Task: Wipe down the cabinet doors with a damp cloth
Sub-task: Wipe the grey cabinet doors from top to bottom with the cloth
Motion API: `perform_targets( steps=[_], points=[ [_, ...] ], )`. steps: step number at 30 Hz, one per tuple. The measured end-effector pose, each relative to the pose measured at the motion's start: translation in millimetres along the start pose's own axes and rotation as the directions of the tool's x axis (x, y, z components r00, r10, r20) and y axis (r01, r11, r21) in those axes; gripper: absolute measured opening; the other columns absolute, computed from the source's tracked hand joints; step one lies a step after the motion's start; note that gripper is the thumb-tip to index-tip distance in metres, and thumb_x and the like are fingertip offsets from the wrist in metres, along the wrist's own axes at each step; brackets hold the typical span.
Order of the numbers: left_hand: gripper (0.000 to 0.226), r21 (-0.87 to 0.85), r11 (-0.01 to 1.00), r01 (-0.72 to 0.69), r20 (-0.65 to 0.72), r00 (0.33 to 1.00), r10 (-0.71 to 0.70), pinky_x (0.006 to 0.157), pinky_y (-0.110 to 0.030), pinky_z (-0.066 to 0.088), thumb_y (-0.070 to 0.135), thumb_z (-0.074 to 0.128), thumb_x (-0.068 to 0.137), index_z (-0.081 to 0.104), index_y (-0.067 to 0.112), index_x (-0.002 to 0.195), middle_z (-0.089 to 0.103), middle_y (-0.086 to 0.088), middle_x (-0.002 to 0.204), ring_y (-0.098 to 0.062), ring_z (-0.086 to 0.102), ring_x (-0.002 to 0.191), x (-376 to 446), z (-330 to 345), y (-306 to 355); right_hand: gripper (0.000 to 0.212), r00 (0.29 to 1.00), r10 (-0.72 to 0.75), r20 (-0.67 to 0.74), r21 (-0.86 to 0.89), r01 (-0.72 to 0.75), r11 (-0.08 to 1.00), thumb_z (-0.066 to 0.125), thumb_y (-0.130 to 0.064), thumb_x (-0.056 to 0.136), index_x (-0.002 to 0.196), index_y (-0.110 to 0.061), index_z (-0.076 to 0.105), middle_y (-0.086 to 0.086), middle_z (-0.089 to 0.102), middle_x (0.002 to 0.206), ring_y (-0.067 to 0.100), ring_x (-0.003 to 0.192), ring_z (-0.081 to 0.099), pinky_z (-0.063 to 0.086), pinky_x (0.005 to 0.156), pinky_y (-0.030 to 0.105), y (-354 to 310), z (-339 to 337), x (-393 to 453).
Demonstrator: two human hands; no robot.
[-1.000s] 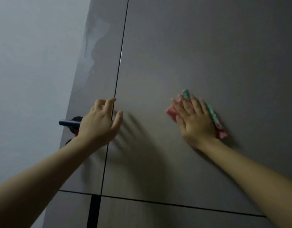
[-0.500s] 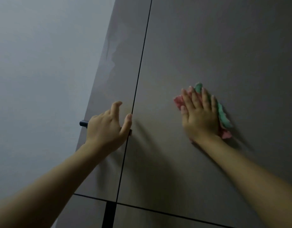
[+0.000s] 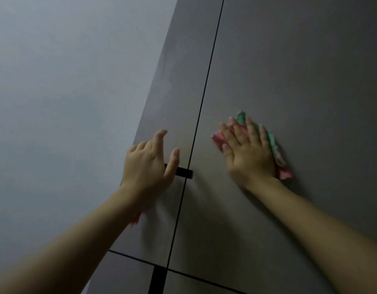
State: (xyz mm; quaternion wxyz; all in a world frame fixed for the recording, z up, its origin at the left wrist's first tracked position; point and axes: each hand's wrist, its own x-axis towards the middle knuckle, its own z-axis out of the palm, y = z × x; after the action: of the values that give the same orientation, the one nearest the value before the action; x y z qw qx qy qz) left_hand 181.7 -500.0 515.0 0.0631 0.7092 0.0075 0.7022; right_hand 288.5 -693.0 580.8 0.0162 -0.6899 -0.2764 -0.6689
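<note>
Head view: right hand (image 3: 250,154) spread flat, pressing pink-green cloth (image 3: 273,145) onto the wide grey cabinet door (image 3: 300,71). Left hand (image 3: 147,164) loosely open, fingers relaxed, in front of black handle (image 3: 184,172) on narrow door (image 3: 179,92).

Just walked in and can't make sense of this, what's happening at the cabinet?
A person is wiping the grey cabinet doors. The right hand lies flat with straight fingers on a pink and green cloth, pressing it against the right door. The left hand is held with loosely curled fingers in front of the narrower left door, by a dark handle, without gripping it. A pale wall is on the left.
</note>
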Motion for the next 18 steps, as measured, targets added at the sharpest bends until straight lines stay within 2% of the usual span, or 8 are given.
perform_targets(
  steps=[3,5,7,9,11,13,15,18],
  points=[
    [0.067,-0.025,1.000,0.009,-0.015,1.000,-0.009,0.081,-0.033,0.035,0.053,0.023,0.092,0.043,0.007,0.137,0.065,-0.008,0.087,-0.028,0.062,0.086,-4.2,0.4,-5.0,0.053,0.982,-0.184,0.034,0.022,0.184,0.983,0.020,-0.042,0.096,0.148,-0.028,0.027,-0.003,0.025,0.154,0.030,0.145,0.018,0.002,0.116,0.041,-23.0,7.9,0.1],
    [0.066,-0.035,0.999,-0.001,-0.023,1.000,0.000,0.080,-0.032,0.035,0.051,0.025,0.093,0.044,0.006,0.137,0.065,-0.009,0.088,-0.028,0.061,0.085,-5.4,-0.8,-8.5,0.049,0.931,-0.359,0.064,0.012,0.359,0.933,0.026,-0.041,0.098,0.146,-0.030,0.030,-0.005,0.026,0.151,0.028,0.144,0.020,0.006,0.115,0.041,-15.0,7.6,-19.6],
    [0.065,-0.060,0.998,-0.007,-0.013,1.000,0.006,0.081,-0.032,0.036,0.050,0.026,0.093,0.043,0.006,0.138,0.065,-0.009,0.089,-0.028,0.061,0.084,-6.9,-2.3,-9.6,0.048,0.885,-0.454,0.107,-0.015,0.458,0.889,0.026,-0.043,0.099,0.146,-0.032,0.030,-0.007,0.028,0.151,0.024,0.144,0.020,0.008,0.115,0.039,-0.4,2.9,-28.4],
    [0.065,-0.065,0.998,-0.011,-0.016,1.000,0.010,0.083,-0.031,0.034,0.049,0.026,0.092,0.042,0.007,0.139,0.064,-0.010,0.092,-0.027,0.060,0.087,-9.0,-3.3,-12.8,0.049,0.893,-0.426,0.146,-0.013,0.432,0.902,0.021,-0.047,0.098,0.146,-0.035,0.026,-0.008,0.028,0.152,0.024,0.145,0.020,0.005,0.116,0.038,-4.8,-3.3,-12.1],
    [0.066,-0.075,0.997,-0.021,-0.006,1.000,0.021,0.084,-0.030,0.034,0.050,0.028,0.092,0.041,0.008,0.140,0.064,-0.009,0.093,-0.026,0.059,0.089,-11.4,-5.1,-14.2,0.053,0.925,-0.340,0.172,0.020,0.342,0.940,0.009,-0.051,0.096,0.147,-0.040,0.014,-0.012,0.016,0.157,0.022,0.148,0.008,-0.006,0.117,0.037,-27.1,-3.1,20.2],
    [0.066,-0.068,0.997,-0.033,-0.005,0.999,0.033,0.084,-0.028,0.033,0.050,0.028,0.092,0.041,0.008,0.140,0.064,-0.008,0.092,-0.024,0.060,0.089,-11.4,-6.1,-13.4,0.055,0.945,-0.281,0.168,0.053,0.276,0.960,0.005,-0.050,0.096,0.150,-0.040,0.007,-0.013,0.005,0.159,0.019,0.148,-0.005,-0.013,0.117,0.038,-57.1,2.4,52.6],
    [0.066,-0.077,0.996,-0.039,-0.005,0.999,0.038,0.084,-0.027,0.032,0.051,0.027,0.092,0.041,0.008,0.140,0.065,-0.008,0.093,-0.023,0.060,0.090,-10.1,-6.2,-13.5,0.054,0.924,-0.325,0.201,0.066,0.318,0.946,0.004,-0.049,0.097,0.149,-0.039,0.002,-0.012,-0.002,0.160,0.018,0.146,-0.014,-0.018,0.115,0.038,-75.2,4.8,65.1],
    [0.067,-0.086,0.996,-0.031,-0.025,0.999,0.029,0.082,-0.027,0.030,0.051,0.028,0.092,0.041,0.007,0.140,0.065,-0.008,0.093,-0.025,0.060,0.089,-10.0,-5.6,-15.2,0.056,0.826,-0.507,0.248,0.045,0.513,0.857,-0.007,-0.057,0.091,0.145,-0.042,-0.004,-0.015,-0.006,0.157,0.017,0.144,-0.020,-0.022,0.113,0.035,-60.3,5.2,36.4]
  ],
)
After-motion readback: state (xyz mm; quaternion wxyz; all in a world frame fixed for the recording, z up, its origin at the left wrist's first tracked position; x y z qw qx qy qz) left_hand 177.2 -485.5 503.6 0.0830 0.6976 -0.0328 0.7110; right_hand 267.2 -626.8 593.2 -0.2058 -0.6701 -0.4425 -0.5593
